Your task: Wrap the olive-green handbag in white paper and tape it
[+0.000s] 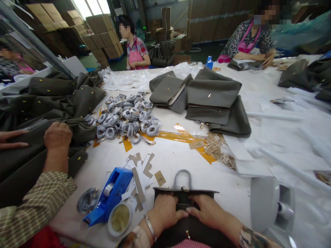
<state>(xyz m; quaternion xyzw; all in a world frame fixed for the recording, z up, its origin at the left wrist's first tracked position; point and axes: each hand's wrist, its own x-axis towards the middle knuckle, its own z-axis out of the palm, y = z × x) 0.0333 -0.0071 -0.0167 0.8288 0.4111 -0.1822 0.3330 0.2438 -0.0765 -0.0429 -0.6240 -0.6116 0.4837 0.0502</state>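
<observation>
Dark olive bag [187, 222], bottom centre | your left hand [167, 208] and right hand [208, 208] at its opening | fingertips hidden, grip cannot be told | blue tape dispenser [122, 179], lower left

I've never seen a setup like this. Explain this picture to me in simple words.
There is no machine here: a person works with two bare hands, and the single picture comes from a camera worn on that person's head, looking forward and down. The left hand and right hand are both at the opening of a dark bag; how firmly they grip is hidden. On the white table lie a blue tape dispenser, pale and brown strips, a pile of coiled grey straps and more bags. The hand at far left, below which a checked sleeve shows, is a co-worker's.
</observation>
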